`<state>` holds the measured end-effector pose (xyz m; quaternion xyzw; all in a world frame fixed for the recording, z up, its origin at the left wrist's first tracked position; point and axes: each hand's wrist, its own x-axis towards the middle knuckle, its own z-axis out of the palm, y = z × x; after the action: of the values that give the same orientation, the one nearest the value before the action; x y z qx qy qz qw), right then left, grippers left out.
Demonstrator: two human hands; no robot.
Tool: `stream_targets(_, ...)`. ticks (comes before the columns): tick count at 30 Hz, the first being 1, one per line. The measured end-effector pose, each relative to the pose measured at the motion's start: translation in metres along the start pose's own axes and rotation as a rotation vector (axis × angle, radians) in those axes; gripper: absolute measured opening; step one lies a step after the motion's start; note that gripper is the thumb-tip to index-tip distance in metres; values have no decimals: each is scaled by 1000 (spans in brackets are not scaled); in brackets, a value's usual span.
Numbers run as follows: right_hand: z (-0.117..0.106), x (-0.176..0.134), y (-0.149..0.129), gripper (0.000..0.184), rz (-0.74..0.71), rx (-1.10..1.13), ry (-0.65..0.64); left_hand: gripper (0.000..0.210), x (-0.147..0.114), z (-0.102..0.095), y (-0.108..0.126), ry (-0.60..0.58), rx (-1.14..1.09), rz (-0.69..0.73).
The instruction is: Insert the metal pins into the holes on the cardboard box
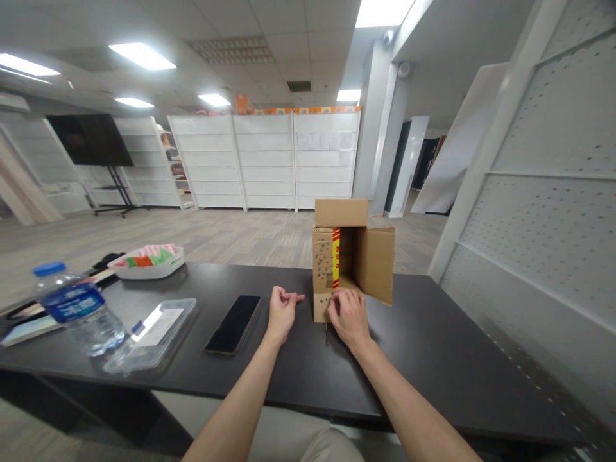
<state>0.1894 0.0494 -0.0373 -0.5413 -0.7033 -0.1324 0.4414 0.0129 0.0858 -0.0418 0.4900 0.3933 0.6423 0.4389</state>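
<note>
A cardboard box [378, 263] stands on the dark table with its open side facing me and its flaps spread. Small dark round marks or studs dot its left panel, beside a yellow and red tape strip [335, 256]. My right hand [350, 316] is at the lower front flap [321, 308], thumb and fingers pinched together; what they grip is hidden. Below that flap a thin dark piece [326, 335] shows against the table. Left of the box, my left hand [283, 313] is raised, fingertips pressed together and one finger pointing right; anything in it is too small to tell.
A black phone [233, 325] lies left of my left hand. Further left are a clear plastic case [161, 333], a water bottle [79, 308] with a blue cap, and a white basket [149, 269] of colourful packets. A perforated white panel [539, 224] rises at the right.
</note>
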Motion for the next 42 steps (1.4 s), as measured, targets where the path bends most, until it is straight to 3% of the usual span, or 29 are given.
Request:
stream_targets(18,-6,-5,4,7,-36,201,179,34,-1,0,0,7,28,9)
stream_targets(27,-13,-8,2,8,82,380,155,32,-1,0,-1,8,34,19)
stream_targets(34,-30,-10,0,9,67,399,53,34,0,1,-1,13,6,9)
stream_targets(42,-50,-30,-3,12,-89,398,-171,33,-1,1,2,10,14,13)
